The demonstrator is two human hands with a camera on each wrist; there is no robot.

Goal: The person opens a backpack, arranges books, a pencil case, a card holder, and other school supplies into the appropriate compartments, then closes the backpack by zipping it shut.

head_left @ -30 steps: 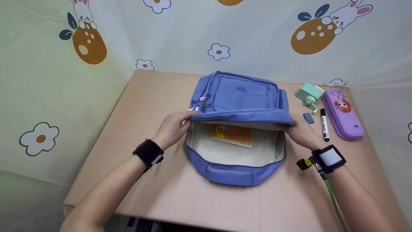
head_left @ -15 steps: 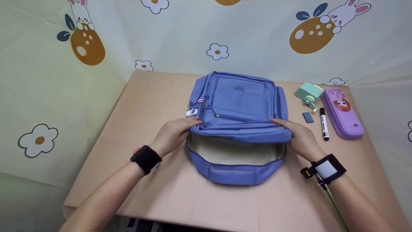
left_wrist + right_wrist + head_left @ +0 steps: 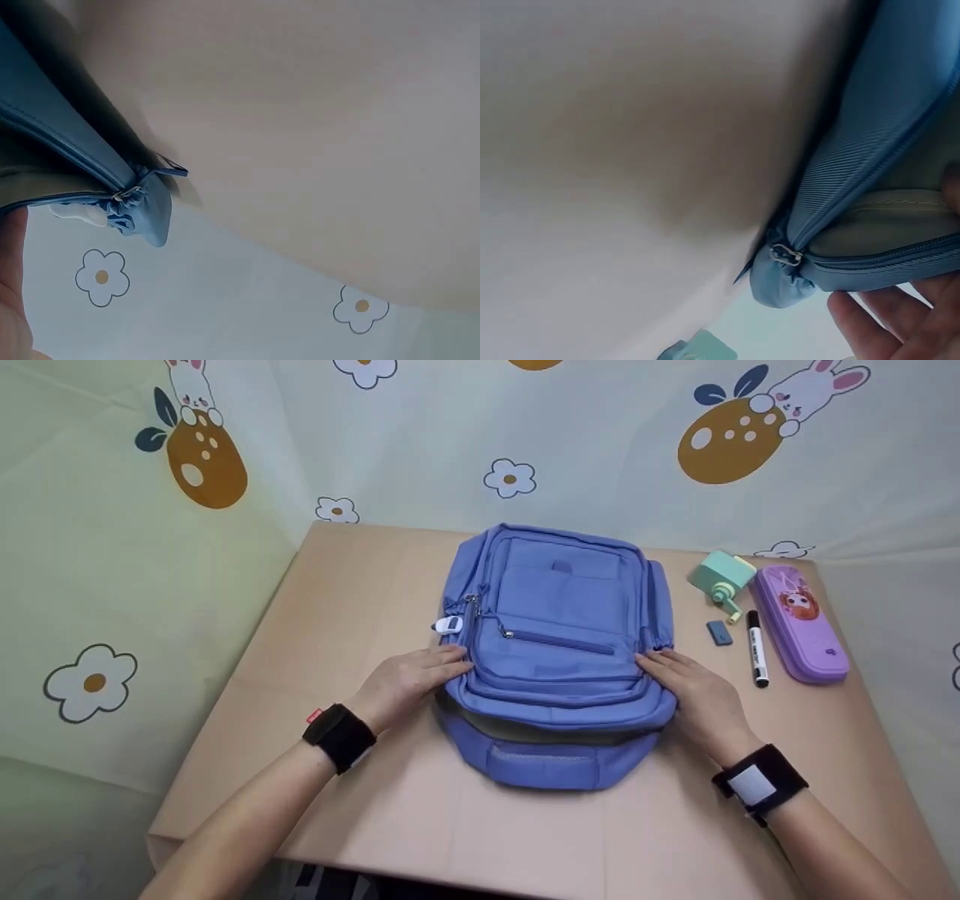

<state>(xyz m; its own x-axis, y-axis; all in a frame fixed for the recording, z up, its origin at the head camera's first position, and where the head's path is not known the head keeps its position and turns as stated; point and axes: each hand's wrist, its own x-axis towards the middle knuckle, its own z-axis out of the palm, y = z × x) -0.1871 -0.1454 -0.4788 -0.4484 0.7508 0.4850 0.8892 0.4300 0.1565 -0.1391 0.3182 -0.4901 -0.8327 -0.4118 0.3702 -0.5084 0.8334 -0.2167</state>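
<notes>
Got blue backpack (image 3: 559, 656) between left grip (image 3: 405, 686) and right grip (image 3: 701, 697): pinching flap rim (image 3: 559, 720) with right, can't tell if pinching with left. Should handle soft, floppy; hold rim at both grips.

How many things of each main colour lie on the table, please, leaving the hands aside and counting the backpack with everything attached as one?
Blue: 2 (backpack, small block)
Purple: 1 (pencil case)
Mint green: 1 (crank sharpener)
White: 1 (marker)
Total: 5
</notes>
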